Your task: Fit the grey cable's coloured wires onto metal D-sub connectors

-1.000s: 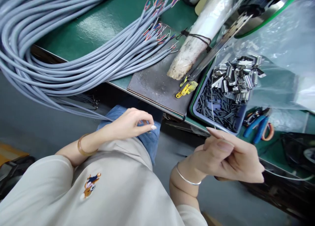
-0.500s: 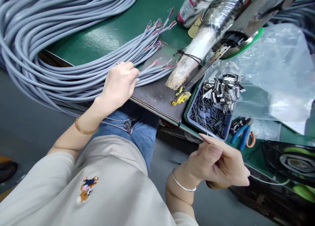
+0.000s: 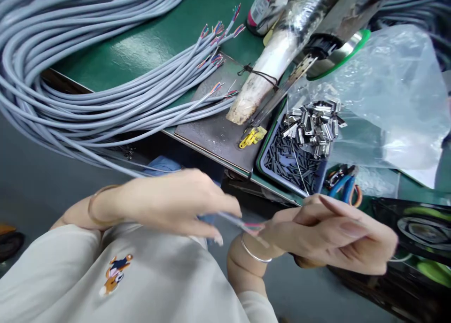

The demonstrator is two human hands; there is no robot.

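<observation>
My left hand (image 3: 176,201), blurred by motion, has come in front of my body and holds a grey cable (image 3: 229,218) between thumb and fingers. The cable's stripped end, with red and pale wires, points toward my right wrist. My right hand (image 3: 338,236) is closed in a pinch on a thin silvery solder wire (image 3: 299,165), which runs up across the tray. Beyond my hands, a bundle of grey cables (image 3: 116,107) lies on the bench, its stripped coloured ends pointing right.
A tray (image 3: 275,175) holds small black tubes and a heap of metal connector parts (image 3: 315,126). Blue-handled pliers (image 3: 347,189) lie beside it. A tape-wrapped rod (image 3: 260,79) slants over a dark plate (image 3: 214,137). Clear plastic bags (image 3: 394,97) and a jar (image 3: 260,13) stand behind.
My left hand has left the cable bundle and moved down and right, bringing one cable along. My right hand has shifted right, keeping the solder wire.
</observation>
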